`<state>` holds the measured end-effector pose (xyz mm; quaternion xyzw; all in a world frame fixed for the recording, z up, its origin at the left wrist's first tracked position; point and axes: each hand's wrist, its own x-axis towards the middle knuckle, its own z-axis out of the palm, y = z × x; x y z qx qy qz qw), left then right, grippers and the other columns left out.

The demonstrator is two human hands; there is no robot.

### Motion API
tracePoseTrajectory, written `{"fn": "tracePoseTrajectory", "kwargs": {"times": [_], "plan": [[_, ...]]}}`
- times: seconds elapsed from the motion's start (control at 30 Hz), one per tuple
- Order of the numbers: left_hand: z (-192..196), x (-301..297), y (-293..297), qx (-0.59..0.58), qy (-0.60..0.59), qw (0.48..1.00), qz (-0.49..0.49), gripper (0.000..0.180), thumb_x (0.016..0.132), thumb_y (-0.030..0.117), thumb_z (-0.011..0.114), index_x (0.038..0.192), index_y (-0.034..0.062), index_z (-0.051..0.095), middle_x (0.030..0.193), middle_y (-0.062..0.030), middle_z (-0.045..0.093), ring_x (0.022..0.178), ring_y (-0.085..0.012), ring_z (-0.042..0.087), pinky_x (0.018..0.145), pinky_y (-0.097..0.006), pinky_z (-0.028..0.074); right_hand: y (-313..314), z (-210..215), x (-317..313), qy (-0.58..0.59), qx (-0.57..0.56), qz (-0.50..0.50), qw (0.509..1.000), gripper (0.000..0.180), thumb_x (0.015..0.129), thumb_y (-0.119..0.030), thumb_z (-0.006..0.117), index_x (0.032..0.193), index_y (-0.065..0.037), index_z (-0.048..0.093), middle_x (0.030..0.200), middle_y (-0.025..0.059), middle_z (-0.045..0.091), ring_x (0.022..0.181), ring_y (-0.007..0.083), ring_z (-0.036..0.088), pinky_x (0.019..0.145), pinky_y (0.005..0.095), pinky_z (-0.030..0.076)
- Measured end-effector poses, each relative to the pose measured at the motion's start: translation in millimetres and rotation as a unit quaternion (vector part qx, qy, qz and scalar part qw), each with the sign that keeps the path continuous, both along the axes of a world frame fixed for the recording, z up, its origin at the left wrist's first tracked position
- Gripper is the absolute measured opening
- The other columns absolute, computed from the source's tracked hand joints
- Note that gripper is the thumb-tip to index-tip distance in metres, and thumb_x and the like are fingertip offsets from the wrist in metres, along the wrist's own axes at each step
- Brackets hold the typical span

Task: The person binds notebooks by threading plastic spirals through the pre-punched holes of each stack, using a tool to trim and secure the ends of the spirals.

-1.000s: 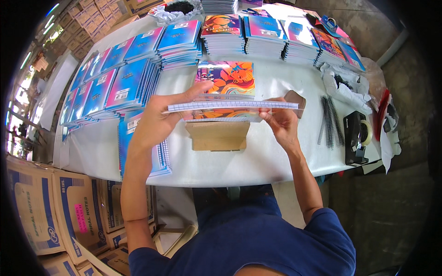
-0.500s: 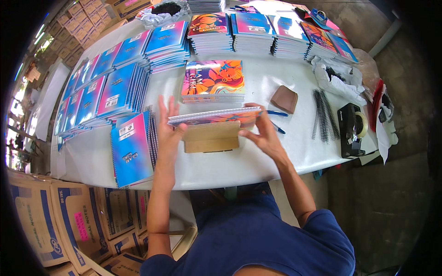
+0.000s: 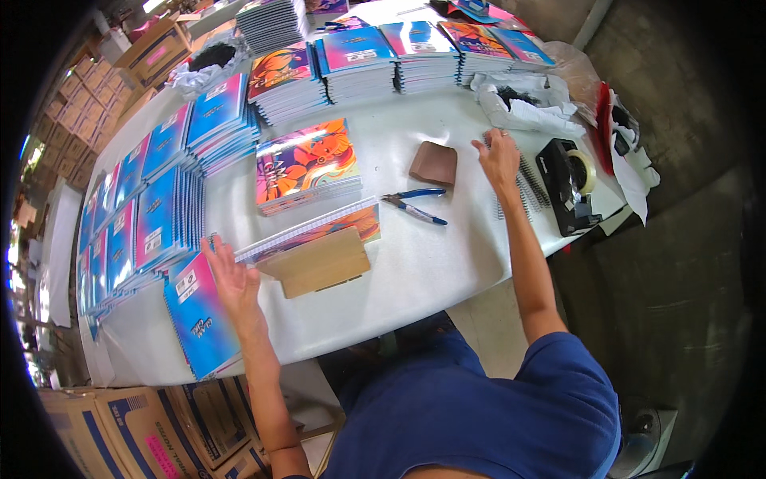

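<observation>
My left hand [image 3: 231, 275] is spread at the left end of a standing notebook [image 3: 315, 230] with loose white page edges on top; I cannot tell whether it touches it. A brown cardboard support [image 3: 327, 263] stands against the notebook's near side. Over the far end of several black spiral binding coils [image 3: 527, 188] is my right hand [image 3: 500, 160], its thumb and fingers apart, fingertips partly hidden. Between the hands lie blue-handled pliers [image 3: 415, 193], a blue pen-like tool [image 3: 423, 214] and a brown block [image 3: 433, 164]. Behind the standing notebook sits a stack of orange-and-purple notebooks [image 3: 309, 160].
Stacks of blue-and-pink notebooks [image 3: 163, 211] fill the left side; more notebook stacks [image 3: 359, 68] line the back. A black tape dispenser [image 3: 562, 188] sits at the right edge, near crumpled white wrapping [image 3: 527, 104]. Cardboard boxes [image 3: 132, 423] stand below left.
My right hand has left the standing notebook and moved right to the coils. My left hand stays near the notebook's left end. The whole view has shifted and tilted.
</observation>
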<state>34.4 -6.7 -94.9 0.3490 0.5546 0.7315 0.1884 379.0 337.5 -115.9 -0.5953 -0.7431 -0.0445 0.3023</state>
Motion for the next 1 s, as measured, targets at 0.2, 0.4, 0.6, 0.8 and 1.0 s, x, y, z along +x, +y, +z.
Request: {"fn": "tracePoseTrajectory", "kwargs": {"times": [0.2, 0.4, 0.6, 0.8, 1.0], "plan": [[27.2, 14.2, 2.7, 0.011, 0.034, 0.999, 0.015, 0.088, 0.086, 0.019, 0.073, 0.154, 0.0102, 0.017, 0.156, -0.0191, 0.023, 0.145, -0.0331, 0.022, 0.115, -0.042, 0.021, 52.9, -30.3, 34.4, -0.158, -0.036, -0.025, 0.986, 0.014, 0.083, -0.014, 0.065, 0.087, -0.001, 0.066, 0.100, 0.0181, 0.064, 0.097, 0.0341, 0.062, 0.077, 0.0499, 0.052], [49.4, 25.9, 0.3, 0.006, 0.045, 0.998, 0.040, 0.075, 0.090, 0.002, 0.061, 0.153, 0.0092, 0.020, 0.156, -0.0183, 0.024, 0.144, -0.0324, 0.024, 0.116, -0.041, 0.020, 68.2, -20.3, 49.4, -0.087, -0.047, 0.009, 0.995, 0.024, 0.083, -0.023, 0.067, 0.092, -0.001, 0.061, 0.092, 0.0219, 0.065, 0.089, 0.0403, 0.063, 0.076, 0.0510, 0.050], [64.8, 37.5, 5.4, -0.003, 0.089, 0.994, 0.056, 0.072, 0.091, 0.003, 0.060, 0.152, 0.0093, 0.024, 0.156, -0.0165, 0.026, 0.145, -0.0306, 0.022, 0.115, -0.040, 0.020, 61.6, -16.0, 46.1, -0.133, -0.047, 0.015, 0.990, 0.021, 0.083, -0.020, 0.065, 0.090, -0.001, 0.066, 0.091, 0.0218, 0.068, 0.086, 0.0393, 0.067, 0.077, 0.0492, 0.052], [74.0, 43.4, 8.0, 0.001, 0.136, 0.989, 0.060, 0.067, 0.090, 0.000, 0.060, 0.150, 0.0060, 0.030, 0.156, -0.0129, 0.028, 0.145, -0.0271, 0.024, 0.116, -0.041, 0.018, 69.7, -3.4, 61.8, -0.054, -0.031, 0.048, 0.997, 0.016, 0.083, -0.019, 0.066, 0.088, -0.004, 0.068, 0.089, 0.0205, 0.068, 0.084, 0.0401, 0.066, 0.073, 0.0497, 0.050], [87.7, 64.2, 21.3, -0.094, 0.355, 0.928, 0.062, 0.064, 0.089, 0.004, 0.061, 0.147, 0.0015, 0.034, 0.155, -0.0123, 0.031, 0.144, -0.0273, 0.027, 0.116, -0.043, 0.020, 69.6, 18.8, 57.9, -0.075, 0.015, 0.141, 0.987, 0.014, 0.083, -0.008, 0.063, 0.095, -0.005, 0.070, 0.092, 0.0187, 0.067, 0.092, 0.0372, 0.063, 0.078, 0.0450, 0.049]]}}
